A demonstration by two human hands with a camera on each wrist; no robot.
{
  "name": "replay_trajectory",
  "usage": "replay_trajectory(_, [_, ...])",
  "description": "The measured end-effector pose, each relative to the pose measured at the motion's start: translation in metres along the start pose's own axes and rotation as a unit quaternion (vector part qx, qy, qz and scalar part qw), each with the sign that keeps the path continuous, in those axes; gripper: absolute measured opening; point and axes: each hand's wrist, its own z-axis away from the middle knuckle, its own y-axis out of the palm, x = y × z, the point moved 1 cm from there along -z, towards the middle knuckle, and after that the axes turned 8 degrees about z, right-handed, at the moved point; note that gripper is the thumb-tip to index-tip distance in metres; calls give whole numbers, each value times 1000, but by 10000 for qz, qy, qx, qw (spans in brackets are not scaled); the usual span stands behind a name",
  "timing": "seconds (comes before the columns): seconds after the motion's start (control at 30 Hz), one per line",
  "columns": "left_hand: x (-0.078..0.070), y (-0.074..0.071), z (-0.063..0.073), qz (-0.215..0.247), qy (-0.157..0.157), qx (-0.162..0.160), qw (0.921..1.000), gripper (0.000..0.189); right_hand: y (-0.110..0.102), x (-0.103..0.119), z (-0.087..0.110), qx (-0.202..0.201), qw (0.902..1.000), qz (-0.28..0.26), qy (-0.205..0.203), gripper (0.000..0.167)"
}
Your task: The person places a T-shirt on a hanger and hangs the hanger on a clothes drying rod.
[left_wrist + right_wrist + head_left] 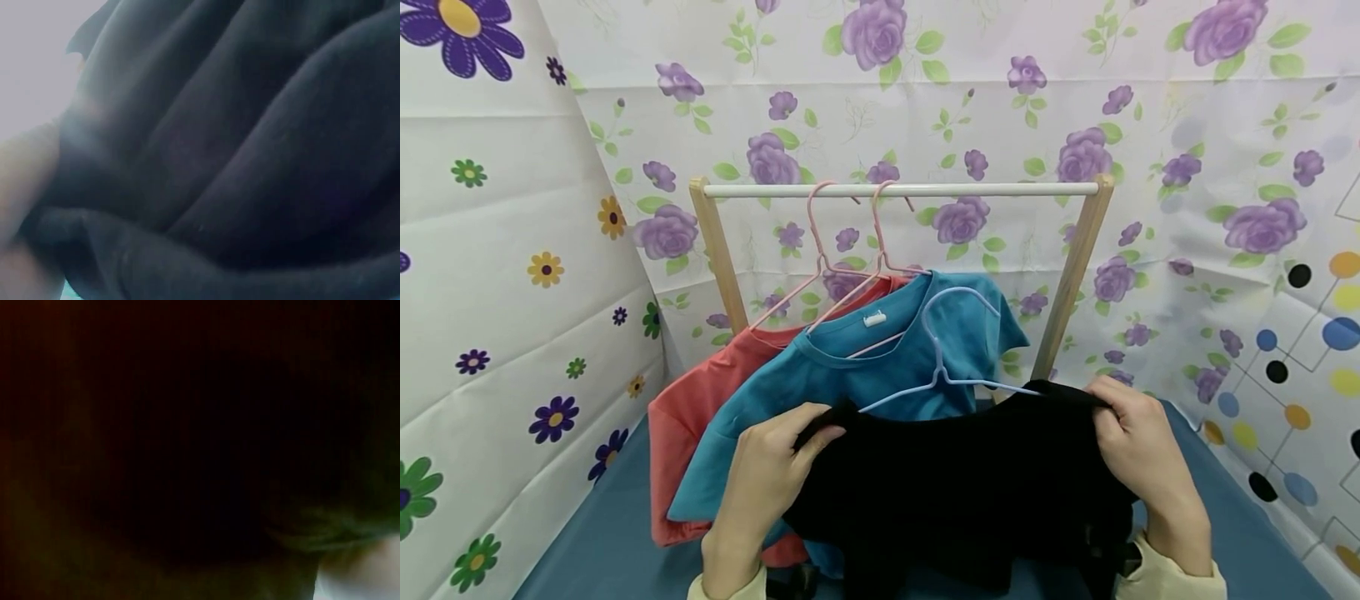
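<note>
A black shirt (955, 475) hangs between my two hands, with a light blue hanger (939, 375) inside its neckline and the hook pointing up. My left hand (771, 475) pinches the shirt at its left shoulder. At the right shoulder my right hand (1142, 450) grips the cloth near the hanger's end. Both ends of the hanger are hidden by the fabric. Dark folds of the shirt (219, 137) fill most of the left wrist view. The right wrist view is nearly all dark, so little can be made out there.
Behind the shirt stands a rack with a white rail (970, 190) and wooden posts (1075, 267). A blue T-shirt (760, 408) and a coral T-shirt (688, 417) hang from it on pink hangers (812, 225). Beneath is a blue-grey tabletop (602, 517); floral sheets (1150, 125) surround it.
</note>
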Motion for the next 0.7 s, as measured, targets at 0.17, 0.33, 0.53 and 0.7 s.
replay_trajectory(0.17, [5, -4, 2, 182, -180, 360, 9990, 24, -4, -3, 1, -29, 9999, 29, 130, 38])
replay_trajectory(0.33, [13, -9, 3, 466, -300, 511, 9972, 26, -7, -6, 3, -22, 9996, -6, 298, 40])
replay_trajectory(0.53, [20, -15, 5, 464, -479, 644, 9957, 26, -9, -10, 5, 72, 9985, -169, 522, 42])
replay_trajectory(0.7, [24, -21, 8, 678, -803, 665, 9922, 27, -10, -17, 6, 115, 9968, -485, 621, 44])
